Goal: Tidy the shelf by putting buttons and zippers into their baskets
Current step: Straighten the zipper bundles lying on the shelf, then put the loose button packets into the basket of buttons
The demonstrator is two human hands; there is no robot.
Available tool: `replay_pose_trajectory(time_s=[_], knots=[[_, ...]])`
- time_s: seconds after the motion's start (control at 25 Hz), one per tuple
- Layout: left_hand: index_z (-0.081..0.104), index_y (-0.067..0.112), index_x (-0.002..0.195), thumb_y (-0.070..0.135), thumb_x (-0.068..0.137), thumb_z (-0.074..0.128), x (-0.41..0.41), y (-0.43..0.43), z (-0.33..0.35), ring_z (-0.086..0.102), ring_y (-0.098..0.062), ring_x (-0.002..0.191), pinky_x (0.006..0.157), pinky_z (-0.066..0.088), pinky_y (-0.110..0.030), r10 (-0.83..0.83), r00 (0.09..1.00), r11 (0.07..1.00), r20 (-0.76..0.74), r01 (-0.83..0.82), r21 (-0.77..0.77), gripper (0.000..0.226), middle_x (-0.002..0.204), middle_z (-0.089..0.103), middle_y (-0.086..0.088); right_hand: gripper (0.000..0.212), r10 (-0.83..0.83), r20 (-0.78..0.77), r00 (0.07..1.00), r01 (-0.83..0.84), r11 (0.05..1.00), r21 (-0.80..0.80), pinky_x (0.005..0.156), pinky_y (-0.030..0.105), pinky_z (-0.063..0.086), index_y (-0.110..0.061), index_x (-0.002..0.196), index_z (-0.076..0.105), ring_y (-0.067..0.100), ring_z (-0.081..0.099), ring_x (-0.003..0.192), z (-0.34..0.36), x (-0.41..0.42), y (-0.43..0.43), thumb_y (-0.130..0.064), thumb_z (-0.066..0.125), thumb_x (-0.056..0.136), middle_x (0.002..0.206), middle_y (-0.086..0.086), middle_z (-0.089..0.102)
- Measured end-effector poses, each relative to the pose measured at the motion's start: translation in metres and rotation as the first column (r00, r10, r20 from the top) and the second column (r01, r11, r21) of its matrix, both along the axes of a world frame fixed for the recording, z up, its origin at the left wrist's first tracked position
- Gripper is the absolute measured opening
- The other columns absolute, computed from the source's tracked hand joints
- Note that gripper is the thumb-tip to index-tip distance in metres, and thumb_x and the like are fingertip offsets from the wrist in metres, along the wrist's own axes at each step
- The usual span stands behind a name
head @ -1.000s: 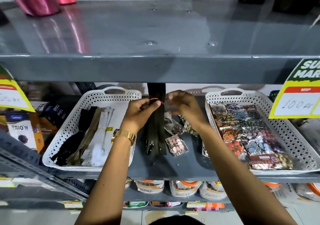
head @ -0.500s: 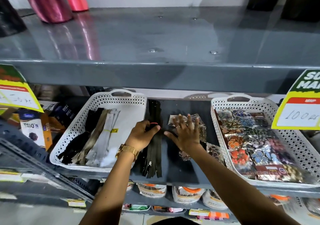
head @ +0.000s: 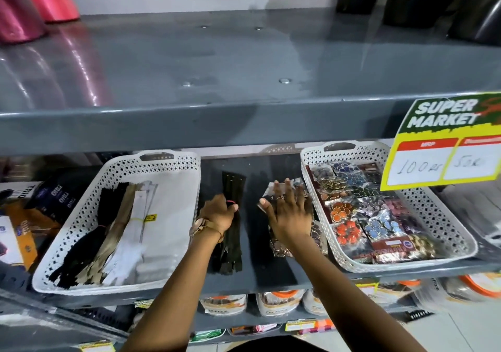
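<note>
A bundle of black zippers (head: 232, 240) lies on the grey shelf (head: 260, 273) between two white baskets. My left hand (head: 218, 213) is closed around the bundle's middle, near a red band. My right hand (head: 290, 212) lies flat with fingers spread on loose button packets (head: 282, 248) beside the right basket. The left basket (head: 116, 174) holds black, tan and white zippers (head: 119, 232). The right basket (head: 447, 232) is filled with packets of coloured buttons (head: 363, 216).
The upper grey shelf (head: 244, 123) overhangs the baskets, with pink rolls (head: 32, 1) on it. A yellow price sign (head: 444, 145) hangs at the right. Boxes (head: 46, 202) stand left of the zipper basket. Jars (head: 276, 303) sit on the shelf below.
The zipper bundle, held up by both hands a second ago, now lies on the shelf. My right hand let go and moved right onto the button packets.
</note>
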State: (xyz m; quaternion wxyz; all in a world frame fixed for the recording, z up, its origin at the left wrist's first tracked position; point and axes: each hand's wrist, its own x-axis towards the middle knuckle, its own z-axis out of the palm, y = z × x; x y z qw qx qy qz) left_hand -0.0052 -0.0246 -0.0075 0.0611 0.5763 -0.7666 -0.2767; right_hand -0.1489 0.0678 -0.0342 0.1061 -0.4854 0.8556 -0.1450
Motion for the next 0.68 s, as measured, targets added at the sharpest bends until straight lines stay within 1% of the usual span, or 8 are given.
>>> replay_pose_trajectory(time_s=[0.12,0.24,0.32,0.4,0.48,0.52,0.6,0.68], knots=[[0.045,0.003,0.124,0.026,0.092,0.054,-0.011,0.002,0.000,0.055,-0.044,0.113,0.093,0.049,-0.049,0.007,0.980,0.996,0.196,0.010,-0.089,0.040,0.127,0.050,-0.024,0.072,-0.004,0.063,0.998,0.007,0.999,-0.040,0.119,0.050,0.013,-0.028,0.148,0.001,0.029,-0.009,0.146,0.017,0.003,0.024,-0.064,0.018,0.088,0.160,0.002,-0.006],[0.028,0.000,0.137,0.015,0.093,0.051,-0.011,0.003,0.006,0.046,-0.046,0.123,0.098,0.045,-0.051,0.047,0.944,0.987,0.326,0.007,-0.163,0.051,0.136,0.041,-0.026,0.070,-0.034,0.072,0.997,0.034,0.999,0.002,0.113,0.050,0.031,-0.016,0.146,0.014,0.033,0.010,0.145,0.034,0.011,0.055,-0.055,0.032,0.092,0.159,0.008,0.010],[0.022,0.004,0.141,0.015,0.091,0.054,-0.014,0.007,0.015,0.038,-0.046,0.130,0.103,0.041,-0.051,-0.018,0.955,0.969,0.297,0.090,-0.232,0.060,0.142,0.036,-0.026,0.068,-0.040,0.061,0.997,0.037,0.998,0.053,0.114,0.045,0.028,-0.010,0.146,0.015,0.033,0.017,0.143,0.039,0.018,0.075,-0.048,0.036,0.094,0.157,0.014,0.015],[0.020,0.010,0.144,0.019,0.087,0.062,-0.028,0.007,0.024,0.026,-0.039,0.139,0.114,0.030,-0.048,-0.278,0.945,0.915,0.175,0.316,-0.250,0.072,0.151,0.028,-0.020,0.069,-0.033,0.056,0.998,0.028,0.994,0.102,0.114,0.043,0.026,-0.009,0.147,0.011,0.035,0.018,0.142,0.035,0.023,0.089,-0.045,0.038,0.094,0.156,0.017,0.015],[0.011,0.022,0.147,0.024,0.074,0.077,-0.053,0.004,0.032,0.009,-0.030,0.147,0.120,0.017,-0.047,-0.598,0.797,0.793,0.086,0.604,-0.082,0.098,0.159,0.012,-0.012,0.073,-0.041,0.054,0.998,0.032,0.988,0.151,0.112,0.043,0.030,-0.011,0.147,0.008,0.037,0.019,0.141,0.029,0.028,0.096,-0.045,0.041,0.092,0.155,0.018,0.016],[0.005,0.027,0.148,0.026,0.065,0.083,-0.067,0.001,0.034,0.000,-0.028,0.147,0.121,0.012,-0.049,-0.699,0.708,0.713,0.099,0.701,0.024,0.113,0.160,0.002,-0.009,0.075,-0.068,0.069,0.995,0.055,0.983,0.172,0.110,0.043,0.033,-0.012,0.147,0.007,0.038,0.022,0.140,0.023,0.029,0.096,-0.046,0.043,0.091,0.155,0.019,0.017],[-0.007,0.033,0.146,0.029,0.053,0.090,-0.091,-0.007,0.031,-0.016,-0.025,0.146,0.121,0.003,-0.053,-0.810,0.554,0.584,0.193,0.789,0.189,0.134,0.159,-0.017,-0.005,0.076,-0.132,0.099,0.986,0.110,0.973,0.201,0.107,0.043,0.036,-0.011,0.147,0.008,0.039,0.028,0.136,0.015,0.032,0.094,-0.046,0.044,0.090,0.153,0.020,0.020],[-0.013,0.033,0.145,0.034,0.049,0.091,-0.103,-0.015,0.020,-0.023,-0.023,0.143,0.120,0.001,-0.053,-0.841,0.463,0.534,0.281,0.793,0.293,0.141,0.156,-0.027,-0.001,0.075,-0.123,0.063,0.990,0.107,0.971,0.215,0.106,0.042,0.037,-0.012,0.147,0.009,0.039,0.029,0.136,0.010,0.032,0.088,-0.048,0.042,0.090,0.153,0.020,0.022]])
